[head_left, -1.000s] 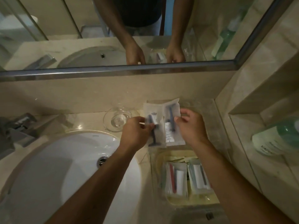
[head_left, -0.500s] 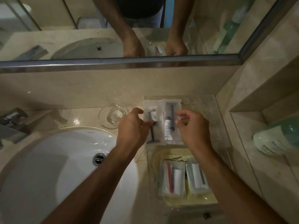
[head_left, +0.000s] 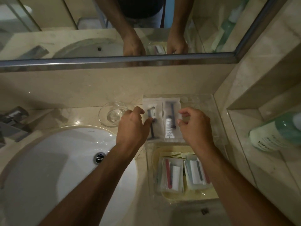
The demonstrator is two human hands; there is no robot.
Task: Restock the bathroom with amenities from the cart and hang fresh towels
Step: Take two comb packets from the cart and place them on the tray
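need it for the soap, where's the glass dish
In the head view the glass dish sits on the counter against the back wall, behind the sink, just left of the left hand and the shaving kits.
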